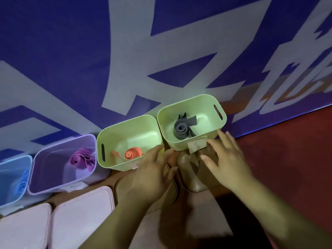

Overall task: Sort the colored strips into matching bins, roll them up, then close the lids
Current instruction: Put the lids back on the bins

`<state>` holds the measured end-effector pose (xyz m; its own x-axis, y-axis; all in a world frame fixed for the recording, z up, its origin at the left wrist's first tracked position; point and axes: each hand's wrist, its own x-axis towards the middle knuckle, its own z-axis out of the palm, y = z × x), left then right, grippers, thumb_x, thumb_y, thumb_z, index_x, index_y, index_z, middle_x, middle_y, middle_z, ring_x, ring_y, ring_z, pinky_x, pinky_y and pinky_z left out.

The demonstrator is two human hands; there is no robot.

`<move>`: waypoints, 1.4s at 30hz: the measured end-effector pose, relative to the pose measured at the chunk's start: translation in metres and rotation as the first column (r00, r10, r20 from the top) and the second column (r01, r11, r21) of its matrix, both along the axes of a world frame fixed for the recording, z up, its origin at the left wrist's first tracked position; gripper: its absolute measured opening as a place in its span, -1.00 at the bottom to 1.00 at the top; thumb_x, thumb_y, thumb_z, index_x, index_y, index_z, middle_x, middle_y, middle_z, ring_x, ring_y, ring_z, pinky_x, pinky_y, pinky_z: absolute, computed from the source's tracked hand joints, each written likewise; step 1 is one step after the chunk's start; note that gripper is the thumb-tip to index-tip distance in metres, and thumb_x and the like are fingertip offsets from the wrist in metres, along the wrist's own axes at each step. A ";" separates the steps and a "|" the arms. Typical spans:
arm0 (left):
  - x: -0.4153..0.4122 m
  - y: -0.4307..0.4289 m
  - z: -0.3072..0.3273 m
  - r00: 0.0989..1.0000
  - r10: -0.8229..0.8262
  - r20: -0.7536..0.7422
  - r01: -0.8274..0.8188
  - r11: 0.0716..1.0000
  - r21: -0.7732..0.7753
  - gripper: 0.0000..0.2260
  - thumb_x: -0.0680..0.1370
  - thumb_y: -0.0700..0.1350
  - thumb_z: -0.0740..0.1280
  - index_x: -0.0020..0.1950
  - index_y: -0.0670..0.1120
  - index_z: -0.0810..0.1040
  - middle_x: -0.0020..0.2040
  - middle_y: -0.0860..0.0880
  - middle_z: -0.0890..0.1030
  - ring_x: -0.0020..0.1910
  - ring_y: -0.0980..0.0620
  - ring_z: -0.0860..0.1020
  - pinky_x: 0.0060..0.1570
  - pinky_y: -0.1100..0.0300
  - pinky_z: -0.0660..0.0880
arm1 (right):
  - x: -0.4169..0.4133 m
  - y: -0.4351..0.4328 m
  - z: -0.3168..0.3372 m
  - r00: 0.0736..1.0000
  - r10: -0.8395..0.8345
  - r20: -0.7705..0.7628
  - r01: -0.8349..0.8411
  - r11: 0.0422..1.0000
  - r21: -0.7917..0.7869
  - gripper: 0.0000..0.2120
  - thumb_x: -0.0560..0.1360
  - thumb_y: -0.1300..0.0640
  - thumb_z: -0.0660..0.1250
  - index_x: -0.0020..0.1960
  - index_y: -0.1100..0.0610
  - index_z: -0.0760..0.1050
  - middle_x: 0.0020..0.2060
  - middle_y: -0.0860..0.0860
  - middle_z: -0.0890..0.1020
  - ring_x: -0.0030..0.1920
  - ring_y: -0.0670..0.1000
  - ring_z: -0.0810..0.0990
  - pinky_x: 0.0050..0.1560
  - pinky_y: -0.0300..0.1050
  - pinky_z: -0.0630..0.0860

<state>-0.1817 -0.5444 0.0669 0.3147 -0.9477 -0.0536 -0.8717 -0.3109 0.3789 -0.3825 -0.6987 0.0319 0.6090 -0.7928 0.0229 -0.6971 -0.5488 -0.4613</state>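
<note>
Blue banner (71, 51) backs green bin (197, 108) with loosely rolled grey strip (181, 129); hands (152, 169) (228, 159) splayed, gripping nothing.

White-lettered blue banner (71, 51) beside a red surface (296, 159).

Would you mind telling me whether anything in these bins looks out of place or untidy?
The grey roll in the right green bin looks loose: several strip ends fan out instead of lying wound. The orange roll in the left green bin trails a short tail.
</note>
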 end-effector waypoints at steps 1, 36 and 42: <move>-0.009 0.012 -0.004 1.000 0.010 -0.001 -0.010 1.000 0.000 -0.50 0.50 0.21 0.22 0.42 0.13 0.38 0.41 -0.05 0.41 0.32 -0.08 0.44 0.27 0.04 0.44 | -0.008 0.008 -0.003 1.000 0.001 0.006 -0.001 1.000 -0.020 -0.48 0.49 -0.18 0.34 0.38 -0.01 0.42 0.52 0.09 0.26 0.54 0.16 0.14 0.49 0.12 0.22; -0.078 0.016 -0.113 0.987 -0.071 -0.143 0.051 0.988 -0.143 -0.80 0.54 0.01 0.29 0.11 0.03 0.62 -0.13 0.01 0.64 -0.10 -0.05 0.57 -0.02 0.12 0.50 | -0.091 0.016 -0.090 0.959 0.266 0.095 -0.269 0.963 0.020 -0.74 0.53 -0.09 0.27 0.06 -0.04 0.68 -0.12 -0.12 0.67 -0.13 0.02 0.59 -0.14 -0.12 0.55; -0.068 0.011 -0.047 0.908 0.054 -0.416 -0.151 0.967 -0.203 -0.73 0.51 -0.11 0.45 0.17 0.14 0.61 -0.06 0.24 0.61 -0.08 0.24 0.58 -0.02 0.40 0.47 | -0.077 0.000 -0.020 0.932 0.229 0.281 -0.278 0.949 0.149 -0.81 0.47 0.03 0.46 0.08 -0.08 0.68 -0.12 -0.19 0.67 -0.07 -0.17 0.61 -0.02 -0.23 0.53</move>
